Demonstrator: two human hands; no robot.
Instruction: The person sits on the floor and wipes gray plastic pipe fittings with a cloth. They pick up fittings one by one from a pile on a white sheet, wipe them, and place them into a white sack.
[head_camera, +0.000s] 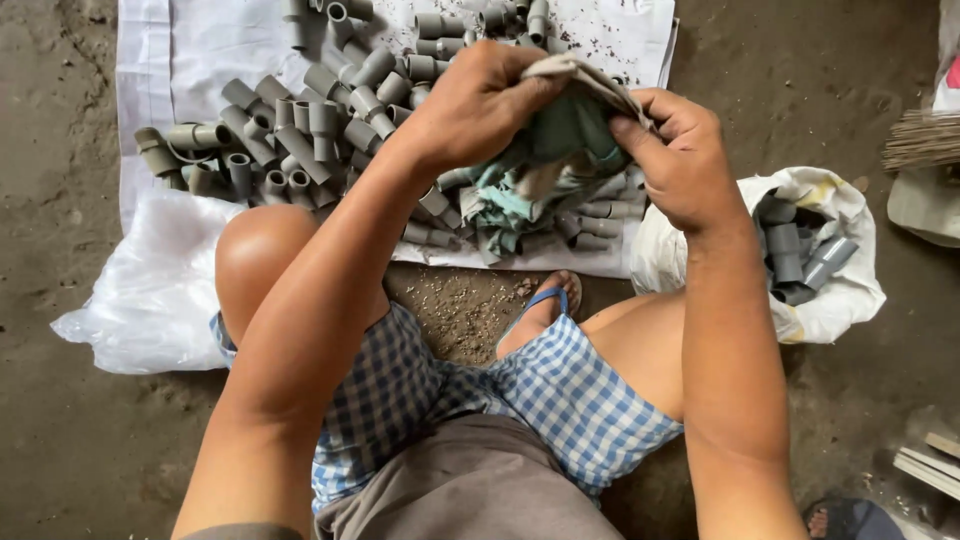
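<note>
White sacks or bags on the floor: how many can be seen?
2. One white bag lies flat beside the person's left knee. Another white sack, open, holds grey pipe fittings by the right hand. More may be hidden outside the view.

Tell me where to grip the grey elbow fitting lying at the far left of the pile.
Grip the grey elbow fitting across one straight leg, coming from above and from the left. It lies flat on the white sheet at the pile's edge, so that side looks unobstructed.

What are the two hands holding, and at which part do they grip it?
Both hands hold one bunched rag, greenish and grey. The left hand grips its upper left side; the right hand pinches its upper right edge. Whether a pipe fitting is inside cannot be told.
</note>
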